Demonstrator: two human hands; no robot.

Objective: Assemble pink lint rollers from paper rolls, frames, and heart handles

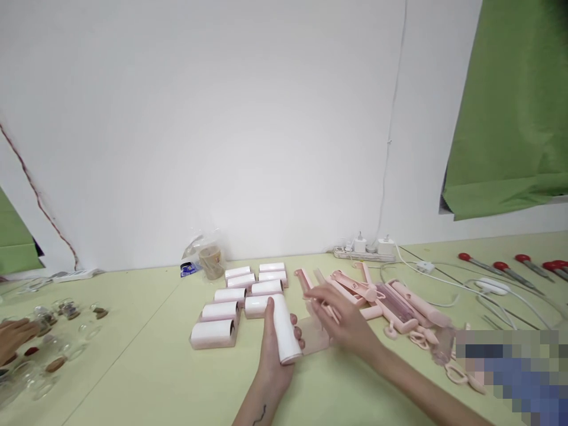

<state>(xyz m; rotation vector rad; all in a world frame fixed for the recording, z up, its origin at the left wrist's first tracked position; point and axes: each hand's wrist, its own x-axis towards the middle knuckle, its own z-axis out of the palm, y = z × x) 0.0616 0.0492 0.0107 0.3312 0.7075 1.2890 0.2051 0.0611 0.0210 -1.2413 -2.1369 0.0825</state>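
My left hand (276,349) is wrapped round a white roll (284,331), its thumb along the near side and fingertips showing on the right. A translucent pale pink piece (314,336) lies just right of the roll, partly behind my right hand (339,316). The fingers of my right hand are bent over the pink parts; whether they grip anything is hard to make out. Several white rolls (213,332) in pinkish holders stand in rows left of and beyond my left hand. Pink plastic parts (394,302) are heaped to the right.
Tape in a plastic bag (212,263) and a power strip (364,254) sit by the wall. Red-ended tools (501,267) and white cables (492,286) lie right. At far left, another person's hand (15,338) is among small glass pieces (44,316). A blurred patch covers the lower right.
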